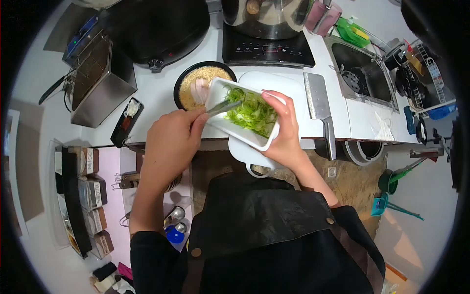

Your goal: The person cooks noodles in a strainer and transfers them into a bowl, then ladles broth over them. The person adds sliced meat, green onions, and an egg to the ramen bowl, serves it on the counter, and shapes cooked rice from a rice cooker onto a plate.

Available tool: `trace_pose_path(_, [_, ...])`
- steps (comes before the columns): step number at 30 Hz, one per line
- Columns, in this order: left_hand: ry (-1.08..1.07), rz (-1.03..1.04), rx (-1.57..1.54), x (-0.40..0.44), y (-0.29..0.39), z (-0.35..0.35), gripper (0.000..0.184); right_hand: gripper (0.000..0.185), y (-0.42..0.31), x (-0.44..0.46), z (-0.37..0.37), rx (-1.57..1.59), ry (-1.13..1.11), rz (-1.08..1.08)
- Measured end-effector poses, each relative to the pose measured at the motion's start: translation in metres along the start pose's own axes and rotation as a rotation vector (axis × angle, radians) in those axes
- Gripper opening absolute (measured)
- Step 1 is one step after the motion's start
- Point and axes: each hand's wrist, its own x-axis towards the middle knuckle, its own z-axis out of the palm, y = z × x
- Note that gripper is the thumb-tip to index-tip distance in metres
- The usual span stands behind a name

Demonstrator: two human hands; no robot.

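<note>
In my right hand (284,130) is a white rectangular container (230,130), tilted toward the left, with my fingers around its right end. Shredded green vegetable (252,113), looking like sliced scallion, lies inside it. My left hand (174,137) is closed on slim metal tongs (223,107), whose tips reach into the greens. Just beyond the container's left end sits a black bowl (177,90) of yellowish, grainy-looking food with pale slices (199,91) on it. The container overlaps part of the bowl's near right side. A white cutting board (289,85) lies partly beneath the container.
A cleaver (318,98) lies right of the board, its handle past the counter edge. Behind are an induction cooker (269,53) with a large pot (267,19) and a black appliance (156,29). A metal fryer (105,90) and small black tray (126,122) stand left; a sink (364,68) is right.
</note>
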Motion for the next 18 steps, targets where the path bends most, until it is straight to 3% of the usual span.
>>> trace_pose_path(4, [-0.039,0.001,-0.092,0.007,0.011,0.004,0.022,0.080,0.000,0.001,0.011,-0.033,0.084,-0.009])
trace_pose_path(10, [0.104,0.114,-0.089,0.012,-0.011,0.006,0.018,0.088,0.007,0.005,0.022,-0.114,0.181,0.022])
trace_pose_path(18, [0.243,0.117,-0.161,0.017,-0.018,-0.026,0.015,0.091,0.011,0.013,0.033,-0.112,0.214,0.092])
